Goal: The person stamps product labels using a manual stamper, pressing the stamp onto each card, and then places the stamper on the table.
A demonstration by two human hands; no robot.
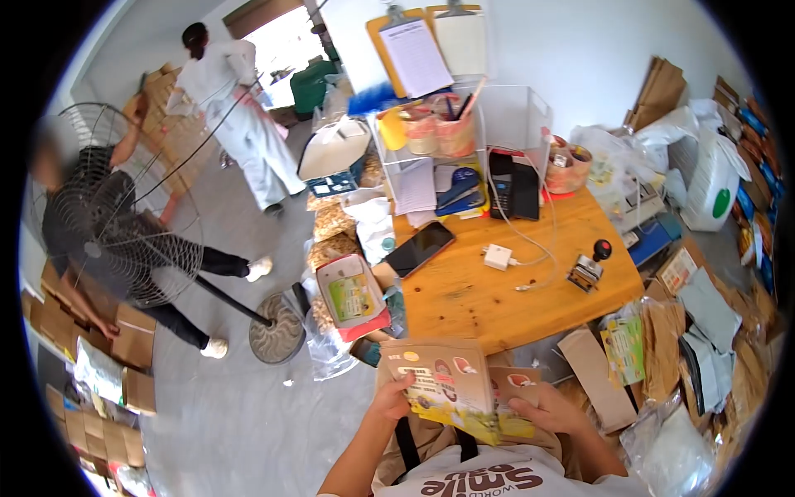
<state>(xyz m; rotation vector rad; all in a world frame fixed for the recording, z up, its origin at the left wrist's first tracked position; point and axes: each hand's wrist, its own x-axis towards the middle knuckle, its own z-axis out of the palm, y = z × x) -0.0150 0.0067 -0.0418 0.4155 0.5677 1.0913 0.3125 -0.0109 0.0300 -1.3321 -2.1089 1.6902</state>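
My left hand (391,402) grips the left edge of a flat, printed brown package (443,377), its thumb on the front. The package has red and white markings and a yellow-green lower edge. A second, similar brown package (512,389) sits partly behind it on the right, and my right hand (548,412) is closed on its right side. Both packages are in front of my body, just short of the near edge of the wooden table (480,306). Whether they are joined I cannot tell.
On the table are a smartphone (421,250), a white charger (498,257), a stamp (586,269) and a wire rack (513,95). Bagged goods and a shallow box (351,296) stand left, cardboard scraps (598,377) right. Beyond a standing fan (124,207) are two people.
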